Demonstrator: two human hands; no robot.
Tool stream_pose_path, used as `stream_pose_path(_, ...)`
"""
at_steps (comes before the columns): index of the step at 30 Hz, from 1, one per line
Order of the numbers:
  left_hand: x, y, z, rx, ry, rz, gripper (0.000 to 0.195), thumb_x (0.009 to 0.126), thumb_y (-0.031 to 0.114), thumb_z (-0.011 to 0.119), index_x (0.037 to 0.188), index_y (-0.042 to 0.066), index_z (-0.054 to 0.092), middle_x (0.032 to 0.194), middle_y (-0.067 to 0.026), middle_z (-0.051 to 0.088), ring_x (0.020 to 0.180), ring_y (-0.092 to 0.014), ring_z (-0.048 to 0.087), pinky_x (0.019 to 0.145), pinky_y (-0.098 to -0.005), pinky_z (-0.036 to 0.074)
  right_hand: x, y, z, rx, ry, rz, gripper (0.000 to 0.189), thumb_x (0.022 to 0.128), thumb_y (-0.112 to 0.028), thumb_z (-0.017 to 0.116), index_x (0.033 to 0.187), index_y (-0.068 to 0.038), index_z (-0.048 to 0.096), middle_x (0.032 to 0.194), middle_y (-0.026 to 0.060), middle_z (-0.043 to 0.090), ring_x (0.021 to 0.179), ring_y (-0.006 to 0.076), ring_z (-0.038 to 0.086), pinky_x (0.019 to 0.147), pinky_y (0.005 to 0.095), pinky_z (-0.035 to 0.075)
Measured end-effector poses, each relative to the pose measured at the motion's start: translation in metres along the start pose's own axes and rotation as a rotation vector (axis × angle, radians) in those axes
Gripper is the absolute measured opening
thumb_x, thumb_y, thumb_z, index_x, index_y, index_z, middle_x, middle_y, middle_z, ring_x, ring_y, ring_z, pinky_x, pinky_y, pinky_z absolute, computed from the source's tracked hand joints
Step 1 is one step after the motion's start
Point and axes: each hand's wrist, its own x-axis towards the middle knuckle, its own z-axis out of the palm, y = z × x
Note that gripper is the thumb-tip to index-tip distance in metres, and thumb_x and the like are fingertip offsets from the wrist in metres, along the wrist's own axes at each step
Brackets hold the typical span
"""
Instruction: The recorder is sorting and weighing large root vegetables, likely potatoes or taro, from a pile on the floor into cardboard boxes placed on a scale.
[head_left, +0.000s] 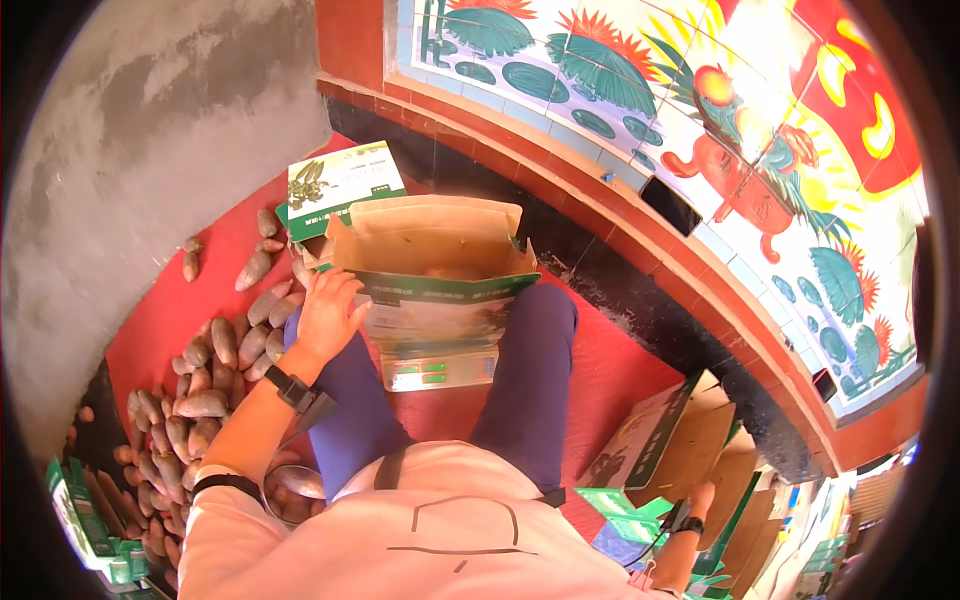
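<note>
An open cardboard box (442, 255) with green printed sides stands on an electronic scale (439, 371) between my knees. Its inside is mostly bare, with something blurred low at the front. My left hand (330, 311), fingers apart, is at the box's front left corner; whether it touches the box cannot be told. At the lower right, my right hand (701, 495) is beside a group of open cardboard boxes (682, 442); its fingers are small and partly hidden, so its hold is unclear. A heap of sweet potatoes (202, 405) lies at my left.
A closed printed box (345, 180) stands behind the open one. A metal bowl (296, 480) with some tubers is by my left thigh. Another green box (97, 525) is at the lower left. A red mat (630, 352) covers the floor, bounded by a grey wall (187, 112) and a tiled ledge.
</note>
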Motion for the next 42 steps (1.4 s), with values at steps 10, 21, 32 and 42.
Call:
stream_pose_path(10,0.01,0.007,0.026,-0.081,0.081,0.008,0.034,0.075,0.022,0.072,0.101,0.004,0.06,0.105,-0.013,0.055,0.113,-0.033,0.048,0.102,-0.0469,0.035,-0.009,-0.064,-0.026,-0.027,-0.092,-0.359,0.032,0.074,-0.028,0.068,0.086,0.002,0.066,0.084,0.0261,0.064,0.085,0.0436,0.061,0.077,0.0488,0.049)
stream_pose_path(21,0.008,0.01,0.035,-0.077,0.058,0.007,0.034,0.076,0.023,0.071,0.102,0.003,0.061,0.106,-0.0128,0.055,0.116,-0.032,0.046,0.104,-0.0449,0.034,0.029,-0.065,0.011,0.029,-0.306,-0.328,0.035,0.064,-0.03,0.074,0.084,-0.002,0.069,0.082,0.0225,0.067,0.084,0.0379,0.065,0.077,0.0445,0.051)
stream_pose_path(32,0.002,0.006,0.031,-0.074,0.08,0.014,0.041,0.077,0.025,0.069,0.109,0.002,0.059,0.124,-0.0175,0.049,0.122,-0.032,0.043,0.105,-0.0449,0.033,-0.021,-0.136,-0.044,-0.136,0.048,-0.383,0.034,0.081,-0.032,0.063,0.083,0.002,0.067,0.076,0.0231,0.066,0.074,0.0404,0.064,0.067,0.0479,0.049)
stream_pose_path(42,0.001,0.003,0.023,-0.119,0.084,-0.012,0.044,0.077,0.026,0.069,0.112,0.001,0.058,0.127,-0.0185,0.047,0.124,-0.033,0.041,0.106,-0.0454,0.032,-0.02,-0.177,-0.208,0.026,0.38,-0.693,0.021,0.089,-0.022,0.061,0.096,-0.006,0.072,0.084,0.0155,0.07,0.069,0.0305,0.066,0.06,0.0389,0.05)
